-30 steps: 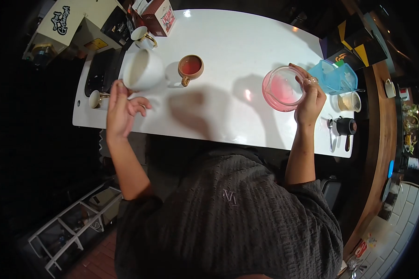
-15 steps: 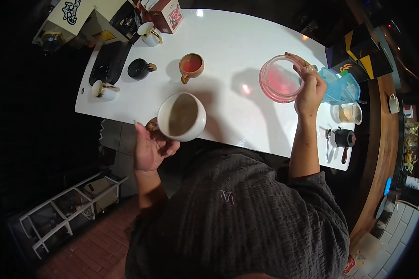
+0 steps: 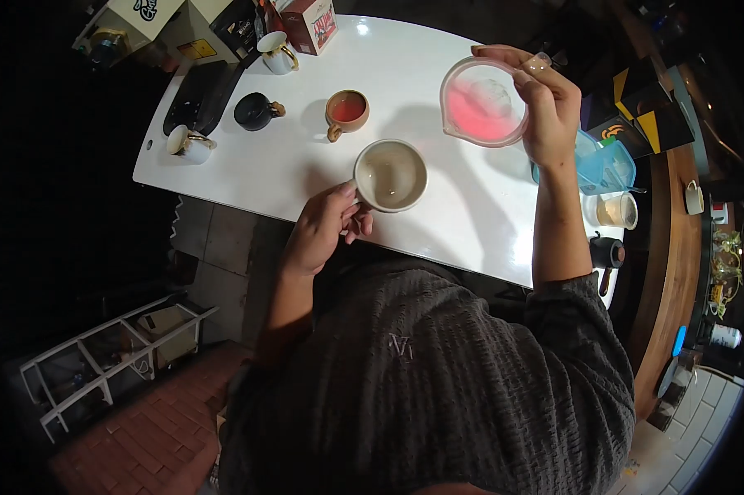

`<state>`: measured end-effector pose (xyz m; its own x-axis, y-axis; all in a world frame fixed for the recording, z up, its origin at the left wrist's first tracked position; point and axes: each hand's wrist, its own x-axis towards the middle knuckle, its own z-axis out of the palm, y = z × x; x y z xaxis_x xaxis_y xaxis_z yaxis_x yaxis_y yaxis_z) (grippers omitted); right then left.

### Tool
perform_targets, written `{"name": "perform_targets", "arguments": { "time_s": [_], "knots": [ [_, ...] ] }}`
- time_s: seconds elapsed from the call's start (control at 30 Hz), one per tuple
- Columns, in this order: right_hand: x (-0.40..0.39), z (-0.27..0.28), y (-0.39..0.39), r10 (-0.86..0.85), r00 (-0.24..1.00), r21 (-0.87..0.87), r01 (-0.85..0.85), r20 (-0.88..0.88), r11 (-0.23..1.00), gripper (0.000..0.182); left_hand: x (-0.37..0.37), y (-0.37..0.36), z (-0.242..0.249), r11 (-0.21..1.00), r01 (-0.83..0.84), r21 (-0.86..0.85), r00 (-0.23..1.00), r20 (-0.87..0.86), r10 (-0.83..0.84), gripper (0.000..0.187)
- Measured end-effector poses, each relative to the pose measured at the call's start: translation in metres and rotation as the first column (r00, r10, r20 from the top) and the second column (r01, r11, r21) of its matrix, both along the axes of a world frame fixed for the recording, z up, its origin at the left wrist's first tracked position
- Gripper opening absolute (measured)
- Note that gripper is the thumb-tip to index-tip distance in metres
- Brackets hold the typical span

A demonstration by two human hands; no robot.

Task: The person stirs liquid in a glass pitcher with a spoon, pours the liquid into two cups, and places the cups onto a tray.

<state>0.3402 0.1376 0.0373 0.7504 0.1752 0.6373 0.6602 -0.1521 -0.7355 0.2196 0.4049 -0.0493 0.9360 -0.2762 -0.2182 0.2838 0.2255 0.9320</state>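
In left hand point(image 3: 321, 227), cup point(image 3: 405, 157) is off-white; in right hand point(image 3: 555, 114), pitcher point(image 3: 463, 78) is clear, its contents point(image 3: 475, 121) pink.

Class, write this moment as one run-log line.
left hand: holds white cup; right hand: holds pitcher, pink liquid inside; brown cup: on table, red liquid inside

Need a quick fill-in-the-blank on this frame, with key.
1. Of the pale cup and the clear pitcher, the left hand holds the ____.
2. The right hand holds a vessel whose liquid is ____ in colour.
3. The gold-handled white mugs on the table number ____.

Missing: pale cup; pink; two.
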Motion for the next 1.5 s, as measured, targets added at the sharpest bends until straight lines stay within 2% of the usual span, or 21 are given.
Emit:
{"name": "perform_targets", "arguments": {
  "time_s": [0.07,0.13,0.17,0.23,0.27,0.33,0.43,0.57,0.63,0.77,0.87,0.93,1.17,1.23,1.37,1.47,1.5],
  "knots": [
    [0.001,0.010,0.005,0.030,0.999,-0.030,-0.028,0.043,0.999,0.029,0.003,-0.005,0.005,0.999,-0.015,0.040,1.000,0.010,0.014,0.037],
    [0.003,0.019,0.007,0.108,0.981,-0.233,-0.069,0.162,0.970,0.029,0.005,-0.008,0.003,0.999,-0.034,0.000,0.999,-0.031,0.034,0.037],
    [0.003,0.023,0.009,0.107,0.981,-0.236,-0.066,0.164,0.970,0.029,0.006,-0.010,0.005,0.999,-0.032,-0.003,0.999,-0.029,0.032,0.037],
    [0.004,0.030,0.016,0.232,0.950,-0.243,-0.180,0.208,0.953,0.026,0.007,-0.012,0.010,0.997,-0.018,0.078,1.000,0.024,0.016,0.037],
    [0.005,0.034,0.018,0.228,0.951,-0.244,-0.175,0.207,0.954,0.026,0.008,-0.012,0.010,0.997,-0.012,0.076,1.000,0.023,0.011,0.037],
    [0.006,0.040,0.021,0.261,0.904,-0.379,-0.122,0.338,0.917,0.023,0.010,-0.012,0.009,0.996,0.000,0.087,0.998,0.069,-0.006,0.037],
    [0.002,0.048,0.031,0.274,0.912,-0.386,-0.144,0.306,0.911,0.025,0.013,-0.011,0.008,0.998,0.013,0.068,0.991,0.133,-0.022,0.039],
    [0.003,0.056,0.036,0.323,0.866,-0.496,-0.103,0.381,0.862,0.028,0.012,-0.009,0.017,1.000,0.007,0.028,0.996,0.093,-0.010,0.039],
    [0.000,0.059,0.042,0.346,0.846,-0.539,-0.085,0.406,0.838,0.031,0.013,-0.005,0.016,0.997,0.056,0.049,0.995,0.079,-0.060,0.039],
    [-0.007,0.061,0.051,0.337,0.853,-0.533,-0.083,0.399,0.842,0.031,0.009,-0.006,0.021,0.999,0.030,0.034,0.998,0.049,-0.031,0.039],
    [-0.009,0.064,0.054,0.321,0.865,-0.535,-0.075,0.385,0.842,0.031,0.009,-0.004,0.019,0.995,0.048,0.090,0.993,0.103,-0.058,0.043],
    [-0.006,0.064,0.053,0.393,0.814,-0.579,-0.086,0.429,0.810,0.031,0.007,-0.003,0.019,0.996,0.069,0.057,0.994,0.080,-0.073,0.042],
    [-0.008,0.065,0.057,0.387,0.792,-0.610,-0.023,0.473,0.792,0.031,0.004,-0.003,0.010,0.996,0.085,-0.003,0.991,0.101,-0.084,0.037],
    [-0.004,0.062,0.061,0.358,0.786,-0.507,-0.067,0.504,0.859,0.026,0.005,-0.003,0.003,0.995,0.099,-0.009,0.979,0.179,-0.095,0.037],
    [0.005,0.054,0.063,0.381,0.726,-0.372,-0.184,0.572,0.910,0.028,0.004,-0.003,0.009,0.993,0.116,-0.018,0.986,0.122,-0.113,0.037],
    [-0.002,0.062,0.059,0.382,0.779,-0.518,-0.087,0.497,0.851,0.028,0.003,-0.003,0.007,0.991,0.124,-0.045,0.986,0.121,-0.117,0.036],
    [0.004,0.055,0.061,0.396,0.749,-0.462,-0.135,0.532,0.876,0.028,0.004,-0.003,0.007,0.990,0.132,-0.059,0.983,0.138,-0.123,0.036]
  ]
}}
